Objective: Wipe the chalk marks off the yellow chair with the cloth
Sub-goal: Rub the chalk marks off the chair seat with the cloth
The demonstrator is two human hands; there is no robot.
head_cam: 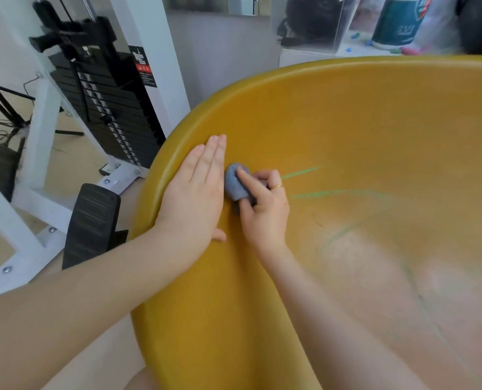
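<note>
The yellow chair (360,130) fills the right and middle of the head view, its curved shell seen from above. Green chalk marks (332,192) run across the seat as two streaks to the right of my hands, with fainter curved lines lower down. My right hand (263,209) is shut on a small bunched blue-grey cloth (235,185) and presses it against the chair's inner left side. My left hand (196,192) lies flat, fingers together, on the chair's left rim right beside the cloth.
A white weight machine with a black weight stack (107,108) stands close to the chair's left side, with a black foot pedal (93,220) by the rim. A white shelf (332,54) with a clear box and a teal-labelled container (397,21) sits behind the chair.
</note>
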